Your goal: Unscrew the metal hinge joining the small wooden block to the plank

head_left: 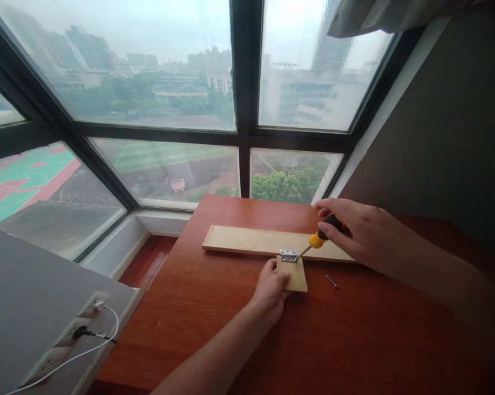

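My left hand (273, 288) grips a small pale wooden block (294, 278) by its left side, thumb on top. A silver metal hinge (289, 255) lies along the block's far edge, beside a long pale board (243, 239). In my right hand (350, 227) is a screwdriver (315, 240) with a yellow and black handle, fingers closed round it. Its shaft slants down to the left, and the tip meets the right end of the hinge. Whether a screw sits under the tip is too small to tell. A loose screw (331, 281) rests on the table, right of the block.
The reddish-brown wooden table (181, 323) stretches under both arms. Large windows with a dark frame (244, 104) stand behind it. At the lower left, a wall socket strip (72, 333) has plugs and a white cable (66, 359) near the table's left edge.
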`<state>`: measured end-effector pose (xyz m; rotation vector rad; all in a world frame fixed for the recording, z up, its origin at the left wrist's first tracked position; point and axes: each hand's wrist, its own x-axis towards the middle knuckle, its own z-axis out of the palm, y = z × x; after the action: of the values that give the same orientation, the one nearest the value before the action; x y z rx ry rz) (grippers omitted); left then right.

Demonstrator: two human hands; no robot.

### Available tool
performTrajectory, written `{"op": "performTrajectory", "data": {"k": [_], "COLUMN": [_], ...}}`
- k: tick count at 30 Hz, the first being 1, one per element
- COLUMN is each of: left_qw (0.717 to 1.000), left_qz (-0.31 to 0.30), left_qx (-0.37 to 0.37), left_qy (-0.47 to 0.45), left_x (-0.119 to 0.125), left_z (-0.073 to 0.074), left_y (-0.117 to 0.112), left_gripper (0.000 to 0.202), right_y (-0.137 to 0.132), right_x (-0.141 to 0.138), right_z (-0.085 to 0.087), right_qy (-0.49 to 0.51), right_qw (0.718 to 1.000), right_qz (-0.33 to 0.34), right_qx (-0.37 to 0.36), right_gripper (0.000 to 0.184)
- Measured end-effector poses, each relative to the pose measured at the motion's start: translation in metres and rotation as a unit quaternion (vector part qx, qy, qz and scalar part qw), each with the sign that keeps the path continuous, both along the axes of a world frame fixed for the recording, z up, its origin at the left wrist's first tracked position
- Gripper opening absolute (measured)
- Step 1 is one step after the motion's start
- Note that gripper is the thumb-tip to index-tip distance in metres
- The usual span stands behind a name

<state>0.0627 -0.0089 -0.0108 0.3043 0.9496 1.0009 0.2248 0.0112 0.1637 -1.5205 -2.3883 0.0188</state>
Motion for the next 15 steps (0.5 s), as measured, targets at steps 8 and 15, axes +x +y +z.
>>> {"op": "performTrajectory", "data": {"k": [8,15], "left_qw": [1.000,1.000], "left_qz": [0.006,0.003], "left_qx": [0.003,0.002], "left_qy": [0.005,0.003], "left_x": [0.0000,0.0003], "left_z": [-0.0016,-0.0006], "left_y": [-0.0005,-0.0007], "left_gripper": [0.039,0.038], "right_y": [-0.0039,-0.0015], "right_x": [-0.0008,0.0009], "right_z": [0.0027,0.0056], "right_qy": [-0.016,-0.001], "right_qw": [0.999,1.000], "right_qz": [0.028,0.005], "right_qx": [-0.001,-0.026], "right_gripper": [0.043,0.036]}}
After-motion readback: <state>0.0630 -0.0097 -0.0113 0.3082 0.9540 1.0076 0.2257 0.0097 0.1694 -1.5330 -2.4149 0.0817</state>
